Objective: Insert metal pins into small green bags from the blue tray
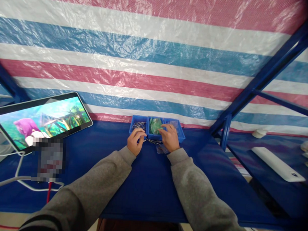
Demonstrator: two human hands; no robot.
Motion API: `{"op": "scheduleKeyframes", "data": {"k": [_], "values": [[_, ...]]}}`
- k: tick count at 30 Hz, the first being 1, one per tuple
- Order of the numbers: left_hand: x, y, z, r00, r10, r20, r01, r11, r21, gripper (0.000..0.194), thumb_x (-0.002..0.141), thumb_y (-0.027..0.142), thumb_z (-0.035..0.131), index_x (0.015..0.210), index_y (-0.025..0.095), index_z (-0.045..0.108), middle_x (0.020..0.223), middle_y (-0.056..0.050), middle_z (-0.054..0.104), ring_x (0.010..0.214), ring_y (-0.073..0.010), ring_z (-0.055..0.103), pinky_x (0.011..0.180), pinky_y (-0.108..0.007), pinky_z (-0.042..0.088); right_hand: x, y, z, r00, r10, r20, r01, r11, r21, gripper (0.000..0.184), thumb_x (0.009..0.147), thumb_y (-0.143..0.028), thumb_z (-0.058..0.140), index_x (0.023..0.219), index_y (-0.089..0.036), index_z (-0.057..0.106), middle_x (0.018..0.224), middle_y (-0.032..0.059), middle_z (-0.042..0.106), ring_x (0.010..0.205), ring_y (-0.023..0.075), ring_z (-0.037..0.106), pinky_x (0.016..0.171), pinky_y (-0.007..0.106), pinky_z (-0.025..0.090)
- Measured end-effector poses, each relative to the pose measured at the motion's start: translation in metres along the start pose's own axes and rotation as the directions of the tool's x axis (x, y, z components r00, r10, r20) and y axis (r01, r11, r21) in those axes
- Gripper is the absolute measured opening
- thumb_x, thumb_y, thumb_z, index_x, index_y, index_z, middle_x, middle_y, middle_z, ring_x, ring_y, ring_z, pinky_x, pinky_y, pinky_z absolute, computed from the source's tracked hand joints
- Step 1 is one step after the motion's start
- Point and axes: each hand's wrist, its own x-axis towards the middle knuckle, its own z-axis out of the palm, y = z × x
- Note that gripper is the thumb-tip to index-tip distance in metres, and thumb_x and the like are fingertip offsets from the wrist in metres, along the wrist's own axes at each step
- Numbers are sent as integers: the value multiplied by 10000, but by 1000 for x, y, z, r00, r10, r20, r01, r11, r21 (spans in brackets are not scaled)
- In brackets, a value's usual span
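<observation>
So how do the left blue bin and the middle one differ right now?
The left bin holds loose, slim metal pieces; the middle bin holds crumpled green material. The left hand is at the left bin's near edge, while the right hand's fingers reach over the middle bin. Both are blue and open-topped.

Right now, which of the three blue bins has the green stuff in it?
The middle bin holds the green stuff; the left bin has thin metal pieces, and the right bin has clear plastic.
</observation>
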Motion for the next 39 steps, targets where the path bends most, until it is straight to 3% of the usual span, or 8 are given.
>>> {"op": "scheduleKeyframes", "data": {"k": [5, 11, 14, 17, 21, 24, 33, 39], "values": [[1, 1, 0, 1000, 0, 0, 0, 1000, 10, 195, 873, 166, 414, 809, 160, 599, 925, -73, 579, 888, -156, 566, 823, -315, 471, -3, -12, -8, 998, 40, 38, -36, 996, -85, 325, 795, -173, 496, 1080, -237, 640, 1316, 96, 392, 1202, 294, 288, 929, 411, 279], [2, 2, 0, 999, -10, -31, 10, 1000, 4, 180, 865, 159, 423, 810, 160, 594, 896, -68, 582, 872, -154, 564, 812, -310, 471, -7, -16, -19, 990, 124, -73, -118, 990, 79, 338, 848, -238, 422, 1128, -165, 595, 1123, 118, 544, 1044, 234, 478, 885, 342, 345], [1, 2, 0, 999, -10, -38, 10, 1000, 0, 178, 861, 145, 425, 807, 158, 595, 893, -66, 584, 865, -150, 566, 810, -305, 467, -7, -13, -30, 967, 200, 154, -214, 974, 75, 272, 860, -270, 414, 961, -188, 653, 831, 68, 632, 793, 183, 575, 747, 283, 399], [1, 3, 0, 999, -13, -29, 13, 1000, -3, 183, 862, 145, 425, 797, 159, 596, 883, -63, 585, 848, -146, 568, 795, -300, 470, -8, -9, -37, 880, 293, 374, -298, 953, -46, 239, 767, -410, 570, 855, -208, 662, 803, 65, 646, 785, 206, 597, 679, 280, 411], [1, 3, 0, 1000, -6, -16, 5, 1000, -17, 194, 864, 149, 426, 767, 160, 594, 859, -58, 584, 820, -141, 571, 772, -291, 474, -16, -3, -38, 779, 369, 507, -337, 928, -157, 477, 608, -558, 687, 896, -181, 640, 899, 105, 644, 861, 238, 609, 695, 297, 426], [2, 3, 0, 1000, -4, -14, 4, 1000, -25, 189, 858, 140, 434, 758, 161, 593, 851, -55, 582, 818, -139, 571, 770, -289, 472, -21, -3, -34, 749, 379, 544, -339, 924, -177, 535, 596, -589, 685, 918, -166, 631, 928, 121, 642, 888, 239, 612, 727, 306, 429], [2, 4, 0, 1000, 0, -6, 0, 999, -38, 209, 858, 132, 428, 734, 163, 593, 820, -46, 587, 791, -131, 572, 746, -279, 469, -18, -24, -24, 784, 358, 507, -307, 934, -185, 388, 739, -506, 585, 911, -162, 635, 920, 141, 647, 868, 252, 624, 714, 328, 441], [2, 4, 0, 1000, -7, 2, 8, 999, -32, 221, 873, 163, 418, 736, 164, 592, 814, -49, 591, 789, -135, 576, 742, -280, 475, -14, -33, -26, 844, 424, 328, -366, 903, -225, 252, 824, -293, 442, 813, -163, 658, 830, 135, 662, 788, 241, 633, 655, 302, 425]]}}
